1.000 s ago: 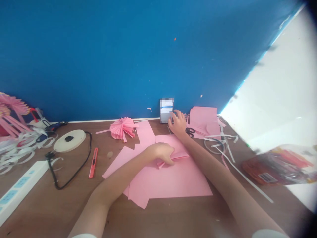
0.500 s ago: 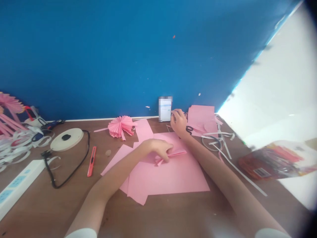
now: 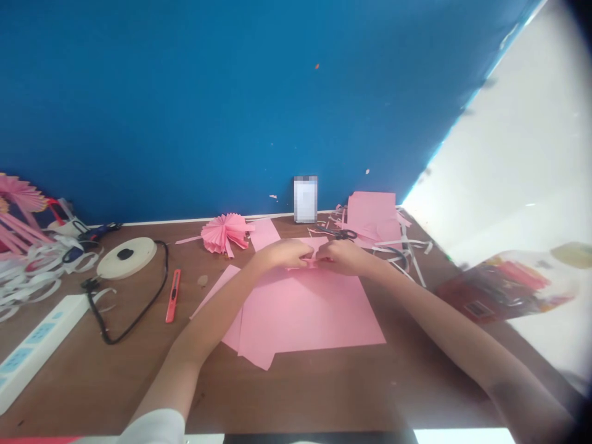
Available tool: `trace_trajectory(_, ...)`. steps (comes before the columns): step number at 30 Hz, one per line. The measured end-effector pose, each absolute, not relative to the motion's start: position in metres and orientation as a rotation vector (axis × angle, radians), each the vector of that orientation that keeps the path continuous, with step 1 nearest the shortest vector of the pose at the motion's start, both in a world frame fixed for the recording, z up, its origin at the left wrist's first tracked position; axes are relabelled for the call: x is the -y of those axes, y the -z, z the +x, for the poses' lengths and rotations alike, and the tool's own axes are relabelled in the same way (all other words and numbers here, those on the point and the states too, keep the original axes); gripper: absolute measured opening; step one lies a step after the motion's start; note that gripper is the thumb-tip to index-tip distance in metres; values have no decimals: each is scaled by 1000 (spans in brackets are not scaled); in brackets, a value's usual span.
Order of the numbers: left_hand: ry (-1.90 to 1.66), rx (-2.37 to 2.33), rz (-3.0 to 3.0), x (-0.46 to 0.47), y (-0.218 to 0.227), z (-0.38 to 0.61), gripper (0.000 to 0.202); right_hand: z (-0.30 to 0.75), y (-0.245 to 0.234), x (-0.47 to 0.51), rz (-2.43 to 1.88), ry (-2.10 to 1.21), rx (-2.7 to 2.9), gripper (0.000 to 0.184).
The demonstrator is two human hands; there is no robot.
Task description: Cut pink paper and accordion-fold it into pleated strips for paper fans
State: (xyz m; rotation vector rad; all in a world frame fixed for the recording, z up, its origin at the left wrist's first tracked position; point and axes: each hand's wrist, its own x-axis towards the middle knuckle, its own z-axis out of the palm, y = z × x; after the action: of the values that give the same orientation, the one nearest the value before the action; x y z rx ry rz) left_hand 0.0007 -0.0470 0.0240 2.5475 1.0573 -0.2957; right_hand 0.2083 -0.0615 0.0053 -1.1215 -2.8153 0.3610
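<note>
My left hand (image 3: 290, 253) and my right hand (image 3: 341, 256) are close together, just above the far part of a large pink paper sheet (image 3: 314, 314). Both are closed, fingers curled, on a small folded piece of pink paper (image 3: 309, 264). Most of that piece is hidden behind the fingers. Other pink sheets stick out from under the large one at the left. Beyond my right hand lies a pair of black-handled scissors (image 3: 346, 234). A pleated pink paper fan (image 3: 226, 233) rests to the far left of my hands.
A phone (image 3: 306, 200) leans on the blue wall. Pink paper (image 3: 372, 216) and white strips (image 3: 416, 259) lie at right, near a plastic bag (image 3: 499, 287). At left are a red cutter (image 3: 173, 296), a round white device (image 3: 127, 258) with black cable and a power strip (image 3: 41, 345).
My right hand has come back from the phone to the folded pink paper, beside my left hand. The left hand has moved slightly away from me with the paper. The phone screen looks different.
</note>
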Motion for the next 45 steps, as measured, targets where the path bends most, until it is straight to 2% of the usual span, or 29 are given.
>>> trace_trajectory(4,385,-940,2539,59,-20,6,21,209,1,66,-1129,-458,2940,22)
trace_trajectory(8,460,-922,2543,63,-14,10,6,211,1,69,-1154,-573,2974,18)
trace_trajectory(11,432,-958,2640,60,-11,10,3,215,-2,66,-1156,-576,2975,16)
trace_trajectory(15,278,-1027,2817,56,-13,10,4,218,-6,59,-1283,-305,2939,19)
trace_trajectory(18,186,-1122,2888,56,-15,9,13,215,-6,59,-1424,-14,2895,24)
trace_trajectory(22,244,-1136,2919,60,-13,10,22,208,-1,67,-1471,158,2964,27)
trace_trajectory(29,364,-1123,2870,64,-9,11,24,212,9,67,-1405,-21,2983,29)
trace_trajectory(33,348,-1063,2788,56,-7,6,12,219,10,60,-1364,-211,2946,21)
trace_trajectory(37,347,-1048,2608,42,-3,-3,10,223,6,55,-1312,-455,2920,19)
trace_trajectory(45,325,-1071,2327,32,-2,-12,33,223,-1,51,-1510,-743,2757,21)
